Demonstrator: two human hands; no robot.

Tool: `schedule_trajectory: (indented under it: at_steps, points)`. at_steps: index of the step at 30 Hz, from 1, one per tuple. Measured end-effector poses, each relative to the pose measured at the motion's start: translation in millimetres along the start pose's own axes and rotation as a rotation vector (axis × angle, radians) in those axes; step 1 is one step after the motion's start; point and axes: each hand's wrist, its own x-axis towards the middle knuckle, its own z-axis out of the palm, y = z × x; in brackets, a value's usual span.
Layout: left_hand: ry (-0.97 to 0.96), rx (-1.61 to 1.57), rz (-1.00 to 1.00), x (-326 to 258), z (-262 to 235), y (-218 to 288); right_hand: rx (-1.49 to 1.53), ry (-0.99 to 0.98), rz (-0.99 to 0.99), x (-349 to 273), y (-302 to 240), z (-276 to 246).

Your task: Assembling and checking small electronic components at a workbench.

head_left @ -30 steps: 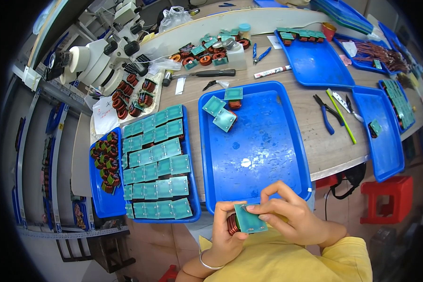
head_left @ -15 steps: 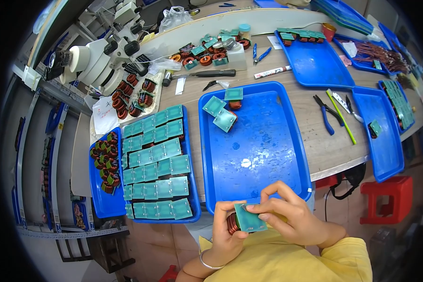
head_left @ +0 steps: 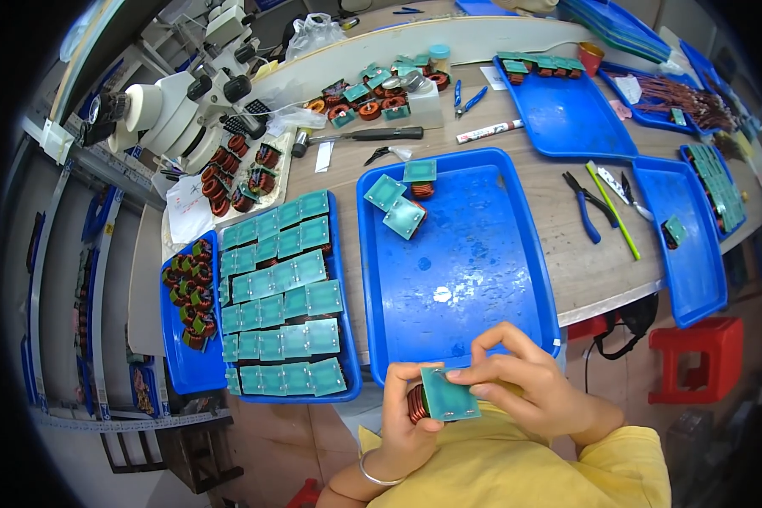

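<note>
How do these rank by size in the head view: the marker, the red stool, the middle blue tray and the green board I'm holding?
Largest to smallest, as they look:
1. Blue tray
2. Red stool
3. Green board
4. Marker

Distances from the camera differ, so real sizes may not match.

A red stool (head_left: pixel 721 362) (plastic-looking) stands on tiled floor (head_left: pixel 271 444) near the wood-grained table (head_left: pixel 567 267).

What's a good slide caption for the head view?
Left hand holds a green board with a copper-coloured coil, right hand touching it, near a blue tray.
</note>
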Motion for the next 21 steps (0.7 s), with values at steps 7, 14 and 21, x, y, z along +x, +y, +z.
schedule_trajectory:
  at_steps: [7,14,21]
  points:
    - [0.004,-0.046,-0.011,3,2,6,-0.037,0.087,-0.048,2,3,4]
    - [-0.013,-0.027,-0.01,5,3,0,-0.005,0.123,0.017,2,4,-3]
    - [0.007,0.021,-0.001,2,0,1,-0.077,-0.052,-0.085,2,0,-9]
